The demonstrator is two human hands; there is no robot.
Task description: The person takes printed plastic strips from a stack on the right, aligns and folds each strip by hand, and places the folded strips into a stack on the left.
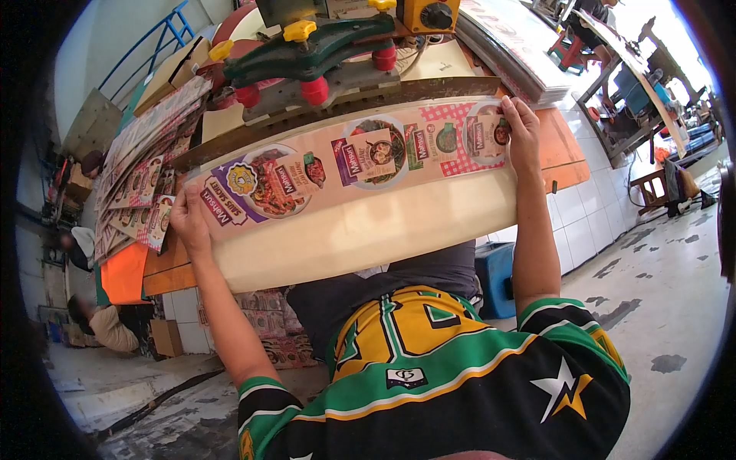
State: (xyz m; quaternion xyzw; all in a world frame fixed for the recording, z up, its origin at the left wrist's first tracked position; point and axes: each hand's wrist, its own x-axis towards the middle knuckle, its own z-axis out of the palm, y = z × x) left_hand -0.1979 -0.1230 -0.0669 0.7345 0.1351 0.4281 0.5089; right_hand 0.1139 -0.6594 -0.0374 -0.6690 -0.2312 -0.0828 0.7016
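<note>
A long printed food sheet (pixel 368 157) is stretched between my hands, with pictures of dishes and the word "Mahsuri" on it. Its lower part is a plain cream-coloured strip (pixel 368 226) that curves down toward my lap. My left hand (pixel 190 218) grips the left end, fingers closed on the edge. The right end is pinched between thumb and fingers of my right hand (pixel 521 134). Just beyond the sheet's far edge stands a green machine (pixel 307 65) with yellow knobs and red cylindrical feet. A metal edge (pixel 330 111) runs along its front.
Stacked printed sheets (pixel 142 165) lie at the left, beside an orange sheet (pixel 123 272). Another flat stack (pixel 514 50) is at the back right. A yellow control box (pixel 427 15) has a black dial. A blue container (pixel 496 280) stands below. Other people sit at left and far right.
</note>
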